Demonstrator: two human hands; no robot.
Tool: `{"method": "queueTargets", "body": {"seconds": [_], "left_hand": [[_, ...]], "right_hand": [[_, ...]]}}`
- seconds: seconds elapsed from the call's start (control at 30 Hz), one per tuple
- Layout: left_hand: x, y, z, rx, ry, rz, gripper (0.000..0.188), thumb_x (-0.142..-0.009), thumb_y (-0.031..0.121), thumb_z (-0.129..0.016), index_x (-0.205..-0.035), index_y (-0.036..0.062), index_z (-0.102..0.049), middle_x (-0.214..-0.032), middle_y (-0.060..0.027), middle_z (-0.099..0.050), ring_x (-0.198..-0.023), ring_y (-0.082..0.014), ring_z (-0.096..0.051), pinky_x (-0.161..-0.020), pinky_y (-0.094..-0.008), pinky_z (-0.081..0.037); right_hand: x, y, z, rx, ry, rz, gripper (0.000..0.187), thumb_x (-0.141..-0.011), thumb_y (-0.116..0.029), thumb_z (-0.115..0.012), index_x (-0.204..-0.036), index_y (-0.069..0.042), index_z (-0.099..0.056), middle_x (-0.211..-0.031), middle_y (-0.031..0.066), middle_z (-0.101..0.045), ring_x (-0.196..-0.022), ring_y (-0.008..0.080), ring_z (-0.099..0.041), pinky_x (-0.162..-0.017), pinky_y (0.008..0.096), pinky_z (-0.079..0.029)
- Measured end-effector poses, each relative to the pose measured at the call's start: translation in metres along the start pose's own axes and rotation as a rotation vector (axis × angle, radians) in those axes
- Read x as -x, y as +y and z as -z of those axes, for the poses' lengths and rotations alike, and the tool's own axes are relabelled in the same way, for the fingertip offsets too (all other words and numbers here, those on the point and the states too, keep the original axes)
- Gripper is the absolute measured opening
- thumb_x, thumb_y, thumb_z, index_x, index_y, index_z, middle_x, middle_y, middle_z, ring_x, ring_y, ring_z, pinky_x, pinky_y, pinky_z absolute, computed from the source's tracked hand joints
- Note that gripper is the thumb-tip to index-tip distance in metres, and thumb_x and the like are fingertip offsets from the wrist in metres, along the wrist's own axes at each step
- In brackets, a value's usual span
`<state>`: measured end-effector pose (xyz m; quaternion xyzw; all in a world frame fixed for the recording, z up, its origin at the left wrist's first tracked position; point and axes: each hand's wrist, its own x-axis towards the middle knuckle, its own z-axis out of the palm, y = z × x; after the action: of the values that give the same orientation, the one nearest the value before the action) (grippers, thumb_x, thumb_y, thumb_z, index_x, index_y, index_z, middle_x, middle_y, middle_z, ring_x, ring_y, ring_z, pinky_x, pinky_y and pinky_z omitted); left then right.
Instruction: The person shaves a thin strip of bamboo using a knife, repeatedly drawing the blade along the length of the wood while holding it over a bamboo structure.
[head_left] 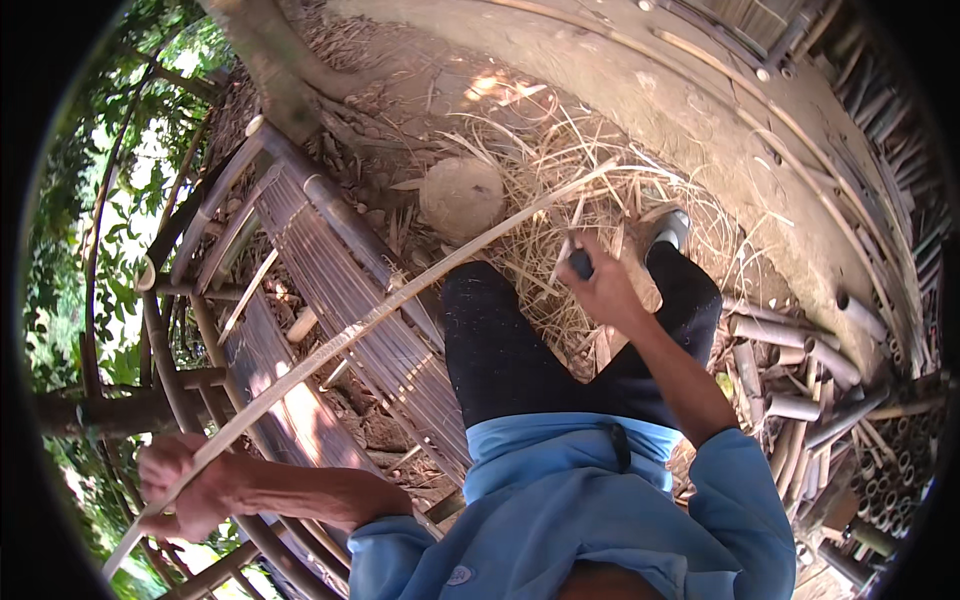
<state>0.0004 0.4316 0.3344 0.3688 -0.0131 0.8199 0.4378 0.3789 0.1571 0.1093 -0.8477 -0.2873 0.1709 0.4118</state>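
Observation:
A long pale bamboo strip (370, 318) slants across the view from the lower left to the upper right, passing over the bench and above the shavings. My left hand (190, 487) is closed round its lower end, out at the far left. Between my knees, my right hand (607, 285) is closed on a small dark-handled tool (580, 263); its working end is too unclear to tell. That hand is below the strip's far end and apart from it. Curly pale bamboo shavings (540, 170) lie heaped on the ground ahead of my knees.
A slatted bamboo bench (330, 265) stands at my left. Past my left knee is a round wooden stump (462, 198), with a tree trunk (270, 60) farther back. Cut bamboo lengths (795, 340) are piled at the right, beside an earthen ledge (720, 130).

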Motion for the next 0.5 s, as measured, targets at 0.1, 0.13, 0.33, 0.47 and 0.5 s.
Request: {"method": "queueTargets", "body": {"seconds": [0.1,0.13,0.33,0.47,0.5], "left_hand": [[0.007,0.007,-0.055,0.093,-0.196,0.016,0.043,-0.094,0.043,-0.054,-0.068,0.0131,-0.036,-0.058,-0.0020,-0.028,-0.046,-0.0139,-0.031,-0.037,-0.0289,-0.028],[0.008,0.013,-0.069,0.096,-0.218,0.017,0.040,-0.093,0.040,-0.056,-0.070,0.0132,-0.037,-0.058,-0.0020,-0.028,-0.045,-0.0132,-0.031,-0.037,-0.0288,-0.028],[0.025,0.010,-0.129,0.141,-0.456,0.026,0.048,-0.098,0.045,-0.058,-0.067,0.0120,-0.043,-0.058,-0.0005,-0.040,-0.046,-0.0133,-0.042,-0.038,-0.0269,-0.033],[0.050,0.006,-0.166,0.101,-0.502,-0.193,0.047,-0.105,0.041,-0.056,-0.070,0.0102,-0.050,-0.059,0.0002,-0.046,-0.044,-0.0122,-0.049,-0.035,-0.0220,-0.040],[0.043,0.012,-0.175,0.337,-0.396,-0.209,0.041,-0.106,0.039,-0.055,-0.077,0.0102,-0.054,-0.058,0.0023,-0.046,-0.042,-0.0110,-0.047,-0.034,-0.0187,-0.036]], "right_hand": [[0.036,0.004,-0.006,0.019,-0.059,0.180,0.051,-0.095,-0.024,-0.070,-0.141,-0.009,-0.051,-0.114,0.0215,-0.068,-0.100,0.0401,-0.069,-0.084,0.0454,-0.056],[0.044,-0.012,0.000,0.059,-0.153,0.142,0.052,-0.097,-0.024,-0.068,-0.143,-0.011,-0.049,-0.121,0.0223,-0.065,-0.106,0.0417,-0.067,-0.088,0.0473,-0.055],[0.038,-0.005,-0.024,-0.040,-0.187,0.287,0.053,-0.100,-0.027,-0.063,-0.149,-0.017,-0.046,-0.123,0.0231,-0.064,-0.104,0.0455,-0.066,-0.087,0.0509,-0.056],[0.028,-0.014,-0.026,-0.029,-0.145,0.303,0.053,-0.099,-0.028,-0.064,-0.149,-0.019,-0.047,-0.113,0.0212,-0.066,-0.088,0.0447,-0.068,-0.077,0.0506,-0.057],[0.028,-0.023,-0.022,-0.050,-0.168,0.300,0.053,-0.099,-0.028,-0.064,-0.149,-0.019,-0.048,-0.113,0.0211,-0.066,-0.089,0.0444,-0.068,-0.077,0.0503,-0.057]]}}
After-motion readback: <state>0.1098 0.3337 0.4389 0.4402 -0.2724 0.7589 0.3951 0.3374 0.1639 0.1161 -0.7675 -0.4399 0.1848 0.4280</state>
